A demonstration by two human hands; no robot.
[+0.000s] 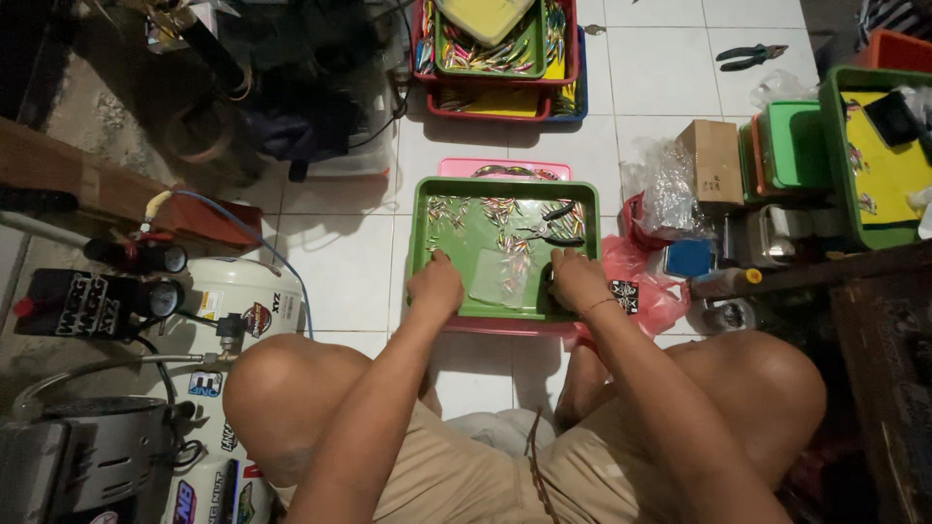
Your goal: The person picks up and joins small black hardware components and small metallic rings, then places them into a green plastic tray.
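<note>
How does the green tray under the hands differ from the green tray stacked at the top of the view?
The near green tray lies on a pink tray on the floor tiles, both hands, left hand and right hand, resting in it; the far green tray sits in a red tray, untouched. The near one holds small lures scattered loosely, pliers and a clear bag; the far one holds lures packed along its edges beside a yellow tray. Both are green, rectangular and hold small colourful lures.

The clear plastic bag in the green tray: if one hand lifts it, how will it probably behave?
The clear plastic bag lies flat and thin on the green tray, so it is probably floppy and very light. Its glossy film may be slippery. The left hand and right hand rest on either side of it.
</note>
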